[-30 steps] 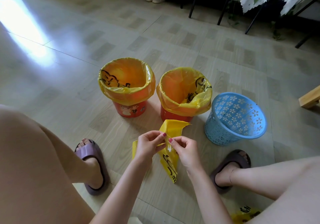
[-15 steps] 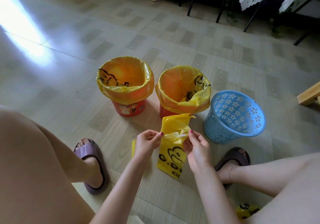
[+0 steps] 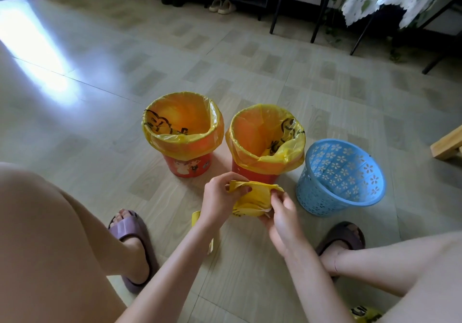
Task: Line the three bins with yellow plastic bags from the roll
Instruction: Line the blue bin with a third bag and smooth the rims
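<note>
Three bins stand upright in a row on the floor. The left red bin (image 3: 186,166) and the middle red bin (image 3: 252,174) each carry a yellow liner (image 3: 183,145) (image 3: 282,157) folded over the rim. The blue lattice bin (image 3: 335,192), at right, is unlined. An unopened yellow bag (image 3: 252,197), crumpled, is pinched between the left hand (image 3: 218,202) and right hand (image 3: 282,219) before the middle bin. The roll (image 3: 362,314) lies at the lower edge.

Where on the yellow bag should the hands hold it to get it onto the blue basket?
At the open mouth edge of the yellow bag, one layer per hand, coming from above. The left hand and right hand already pinch opposite sides there, and the blue basket opens upward.
</note>
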